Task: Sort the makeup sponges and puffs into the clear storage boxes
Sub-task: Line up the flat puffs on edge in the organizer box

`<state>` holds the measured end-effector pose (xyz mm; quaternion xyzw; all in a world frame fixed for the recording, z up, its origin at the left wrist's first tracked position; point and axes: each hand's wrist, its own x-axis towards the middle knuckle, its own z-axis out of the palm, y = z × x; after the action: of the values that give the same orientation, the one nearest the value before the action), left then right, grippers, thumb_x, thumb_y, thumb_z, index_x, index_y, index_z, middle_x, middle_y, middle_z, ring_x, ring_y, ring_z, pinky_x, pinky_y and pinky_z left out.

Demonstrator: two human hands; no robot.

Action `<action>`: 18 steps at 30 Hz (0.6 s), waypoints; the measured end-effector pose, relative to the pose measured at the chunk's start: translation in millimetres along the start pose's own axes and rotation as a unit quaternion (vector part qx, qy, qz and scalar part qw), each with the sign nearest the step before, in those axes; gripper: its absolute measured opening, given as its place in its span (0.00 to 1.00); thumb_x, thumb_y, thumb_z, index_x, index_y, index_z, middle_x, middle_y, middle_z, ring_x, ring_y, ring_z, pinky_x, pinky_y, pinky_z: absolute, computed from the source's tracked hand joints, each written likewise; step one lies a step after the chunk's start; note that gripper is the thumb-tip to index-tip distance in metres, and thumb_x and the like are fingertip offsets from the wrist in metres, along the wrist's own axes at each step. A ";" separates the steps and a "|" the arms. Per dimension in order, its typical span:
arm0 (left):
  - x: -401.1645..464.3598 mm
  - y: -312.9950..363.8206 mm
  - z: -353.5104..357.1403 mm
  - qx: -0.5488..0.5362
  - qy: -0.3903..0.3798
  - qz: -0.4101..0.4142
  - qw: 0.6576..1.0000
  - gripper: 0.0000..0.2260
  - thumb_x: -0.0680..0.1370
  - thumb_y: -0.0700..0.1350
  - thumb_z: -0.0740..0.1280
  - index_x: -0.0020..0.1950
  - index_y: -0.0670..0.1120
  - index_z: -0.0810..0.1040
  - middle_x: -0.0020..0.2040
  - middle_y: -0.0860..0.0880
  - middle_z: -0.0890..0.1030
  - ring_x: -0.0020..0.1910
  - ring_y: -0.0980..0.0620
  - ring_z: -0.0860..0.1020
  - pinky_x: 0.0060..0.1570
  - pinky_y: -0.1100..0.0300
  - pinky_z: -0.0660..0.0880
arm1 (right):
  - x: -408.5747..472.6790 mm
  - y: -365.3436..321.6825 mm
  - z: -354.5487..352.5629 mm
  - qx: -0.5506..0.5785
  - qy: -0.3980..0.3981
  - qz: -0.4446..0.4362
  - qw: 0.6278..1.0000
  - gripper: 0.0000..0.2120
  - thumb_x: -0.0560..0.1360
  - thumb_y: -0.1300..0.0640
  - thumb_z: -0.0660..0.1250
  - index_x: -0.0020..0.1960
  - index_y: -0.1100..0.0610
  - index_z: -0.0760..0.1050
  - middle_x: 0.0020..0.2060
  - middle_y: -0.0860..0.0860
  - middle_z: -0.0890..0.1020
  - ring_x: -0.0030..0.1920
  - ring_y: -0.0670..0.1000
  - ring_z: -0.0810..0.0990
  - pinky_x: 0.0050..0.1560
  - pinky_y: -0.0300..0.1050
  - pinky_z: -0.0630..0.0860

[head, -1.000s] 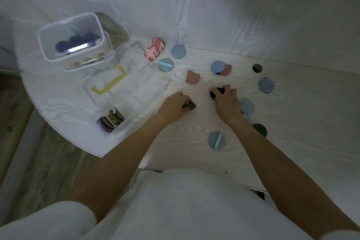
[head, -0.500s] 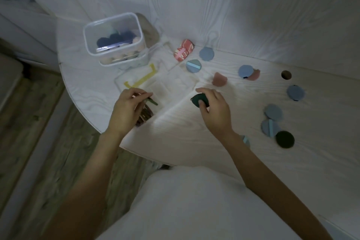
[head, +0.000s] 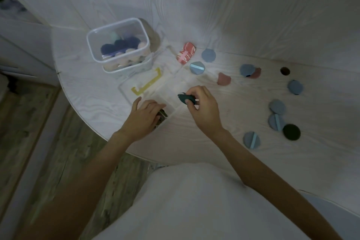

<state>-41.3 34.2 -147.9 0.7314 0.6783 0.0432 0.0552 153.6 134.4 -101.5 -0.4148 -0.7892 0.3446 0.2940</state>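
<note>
My left hand [head: 144,119] lies over the near compartment of a flat clear organizer box [head: 167,84], thumb spread. Its fingers press on an olive-dark puff [head: 163,114] standing in that compartment. My right hand [head: 203,107] pinches a dark green puff [head: 184,98] just above the organizer's near right corner. A tall clear box [head: 118,45] at the back left holds dark blue and peach sponges. Several blue puffs [head: 277,106], a pink sponge [head: 224,79], a dark round puff [head: 291,132] and a red-white patterned sponge [head: 186,55] lie loose on the table.
The tall box stands on a second clear box [head: 144,67]. A yellow latch [head: 146,85] marks the organizer's lid. The white wood table [head: 214,142] has a round hole [head: 285,70] at the back right, a wall behind and a curved left edge over the floor.
Both hands carried dark puffs from the table's middle leftward to the organizer. My left hand has lowered its puff into the near compartment; my right hand moved closer with the green puff.
</note>
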 end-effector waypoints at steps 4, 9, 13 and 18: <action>1.1 -4.3 0.3 -0.053 0.045 -0.007 0.998 0.13 0.76 0.50 0.56 0.53 0.48 0.77 0.49 0.49 0.81 0.56 0.50 0.74 0.65 0.50 0.56 | -2.6 -11.6 25.9 0.017 0.004 0.066 0.998 0.07 0.71 0.60 0.70 0.46 0.59 0.73 0.40 0.53 0.80 0.41 0.50 0.77 0.42 0.43 0.73; -2.6 -9.7 1.3 -0.048 0.097 -0.002 0.994 0.12 0.75 0.52 0.60 0.49 0.49 0.80 0.49 0.51 0.81 0.54 0.48 0.76 0.63 0.50 0.60 | 0.3 -14.3 65.8 -0.073 -0.013 0.076 0.994 0.08 0.69 0.58 0.71 0.42 0.59 0.73 0.37 0.52 0.80 0.41 0.56 0.75 0.41 0.49 0.69; -4.3 -12.6 3.5 -0.048 0.113 -0.004 0.992 0.11 0.75 0.52 0.62 0.49 0.48 0.80 0.48 0.50 0.81 0.53 0.48 0.76 0.62 0.51 0.61 | 0.0 -8.6 84.5 -0.201 -0.014 0.039 0.979 0.07 0.66 0.58 0.73 0.37 0.57 0.74 0.43 0.54 0.78 0.43 0.57 0.73 0.42 0.47 0.64; -4.2 -11.4 4.7 -0.078 0.104 -0.014 0.991 0.13 0.74 0.51 0.62 0.55 0.47 0.77 0.50 0.49 0.80 0.54 0.48 0.73 0.59 0.54 0.63 | -0.6 -7.0 80.9 -0.213 -0.017 0.033 0.976 0.04 0.66 0.54 0.74 0.34 0.52 0.82 0.52 0.54 0.78 0.49 0.57 0.72 0.45 0.48 0.65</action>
<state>-52.2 30.7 -154.1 0.7067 0.6853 0.1708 0.0416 90.1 106.7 -143.8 -0.4879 -0.8351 0.1857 0.1735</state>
